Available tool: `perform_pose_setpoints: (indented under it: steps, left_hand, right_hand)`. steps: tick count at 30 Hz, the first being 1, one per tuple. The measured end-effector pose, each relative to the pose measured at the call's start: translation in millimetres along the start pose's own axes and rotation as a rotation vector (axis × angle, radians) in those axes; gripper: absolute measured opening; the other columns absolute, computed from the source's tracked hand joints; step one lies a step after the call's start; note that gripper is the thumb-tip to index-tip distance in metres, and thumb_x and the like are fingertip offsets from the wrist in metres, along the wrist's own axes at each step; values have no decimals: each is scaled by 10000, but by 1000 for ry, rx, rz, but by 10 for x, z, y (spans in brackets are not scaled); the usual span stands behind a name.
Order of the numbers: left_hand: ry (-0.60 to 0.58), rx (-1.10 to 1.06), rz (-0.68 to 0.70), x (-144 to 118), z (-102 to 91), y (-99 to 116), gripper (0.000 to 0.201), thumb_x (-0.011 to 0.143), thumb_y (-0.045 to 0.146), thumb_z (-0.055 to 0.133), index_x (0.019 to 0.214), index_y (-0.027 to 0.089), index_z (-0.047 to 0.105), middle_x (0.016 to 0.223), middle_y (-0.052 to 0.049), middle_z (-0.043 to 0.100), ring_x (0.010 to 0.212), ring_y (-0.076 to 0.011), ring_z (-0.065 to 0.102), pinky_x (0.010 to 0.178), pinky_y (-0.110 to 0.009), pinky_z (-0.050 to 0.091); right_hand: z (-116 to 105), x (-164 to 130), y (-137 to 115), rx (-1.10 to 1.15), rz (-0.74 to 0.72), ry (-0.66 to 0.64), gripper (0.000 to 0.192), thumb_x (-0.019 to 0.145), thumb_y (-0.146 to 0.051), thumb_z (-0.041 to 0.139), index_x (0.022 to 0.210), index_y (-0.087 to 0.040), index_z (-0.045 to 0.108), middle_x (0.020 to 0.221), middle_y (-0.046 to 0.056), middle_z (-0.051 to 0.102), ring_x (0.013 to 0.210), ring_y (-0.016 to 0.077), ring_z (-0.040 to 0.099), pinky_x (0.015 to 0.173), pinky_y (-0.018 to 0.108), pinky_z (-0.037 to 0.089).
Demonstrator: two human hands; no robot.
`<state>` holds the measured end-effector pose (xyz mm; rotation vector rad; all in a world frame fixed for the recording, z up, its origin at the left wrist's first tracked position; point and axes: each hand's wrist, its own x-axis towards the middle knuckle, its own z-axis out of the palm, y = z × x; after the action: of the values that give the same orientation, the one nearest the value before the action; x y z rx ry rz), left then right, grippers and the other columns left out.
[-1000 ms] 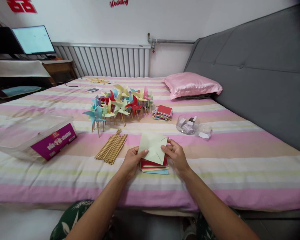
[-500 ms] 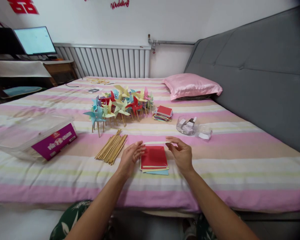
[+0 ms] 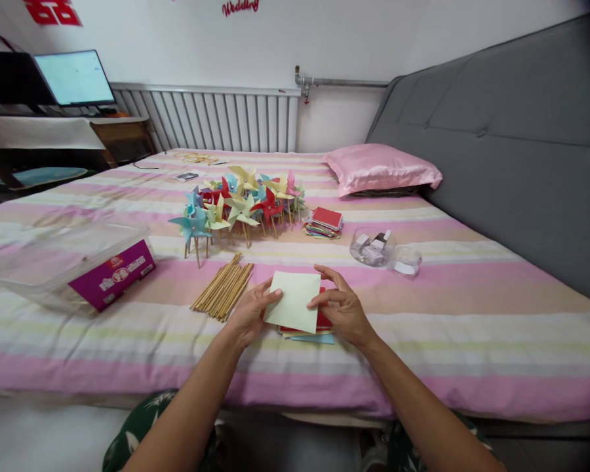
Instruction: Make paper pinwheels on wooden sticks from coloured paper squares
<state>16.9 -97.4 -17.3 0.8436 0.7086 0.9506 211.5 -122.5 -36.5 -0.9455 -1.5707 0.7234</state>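
Both hands hold one pale green paper square (image 3: 295, 300) just above a small stack of coloured paper squares (image 3: 309, 330) with a red sheet on top. My left hand (image 3: 248, 314) pinches the sheet's left edge. My right hand (image 3: 341, 308) grips its right edge with thumb and fingers. The stack lies on the striped bedsheet (image 3: 472, 328) near the front edge of the bed, mostly hidden by the sheet and my hands.
A bundle of wooden sticks (image 3: 223, 287) lies left of my hands. Several finished paper pinwheels (image 3: 240, 203) stand further back, beside a second paper stack (image 3: 324, 221). A clear round container (image 3: 373, 248), a clear plastic box with purple label (image 3: 78, 262) and a pink pillow (image 3: 383, 169) are around.
The green sheet was held up, then turned edge-on and flat over the stack with my hands spread apart; now both hands grip it again, face up, lower and nearer to me.
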Motion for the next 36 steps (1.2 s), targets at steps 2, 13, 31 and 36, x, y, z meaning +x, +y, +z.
perform_pose_setpoints:
  steps: [2, 13, 31, 36]
  left_hand:
    - [-39, 34, -46, -3, -21, -12, 404, 715, 218, 685, 1101, 122, 611, 953, -112, 696, 735, -171, 643, 641, -239, 501]
    - [86, 158, -98, -35, -17, -24, 397, 662, 339, 711, 968, 96, 640, 732, -109, 688, 539, -208, 614, 409, -307, 499]
    - [141, 240, -36, -54, 9, -61, 365, 601, 371, 748, 835, 103, 667, 666, -70, 684, 525, -162, 599, 480, -240, 444]
    - [128, 274, -37, -62, 39, -82, 363, 607, 410, 734, 815, 119, 673, 623, -51, 670, 467, -154, 574, 444, -244, 428]
  right_hand:
    - [1, 0, 5, 7, 3, -6, 266, 707, -42, 574, 719, -260, 725, 1340, 9, 429, 1153, 221, 436, 970, 388, 370]
    - [29, -29, 2, 168, 141, -187, 273, 712, -47, 519, 767, -221, 722, 864, 25, 696, 820, 167, 639, 768, 298, 484]
    - [-3, -8, -82, 114, 250, -325, 227, 740, -380, 640, 782, -172, 718, 764, 49, 705, 711, 175, 634, 669, 279, 486]
    - [24, -19, -39, 99, 268, -257, 275, 766, -410, 604, 713, -155, 693, 676, 29, 660, 611, 142, 581, 576, 251, 450]
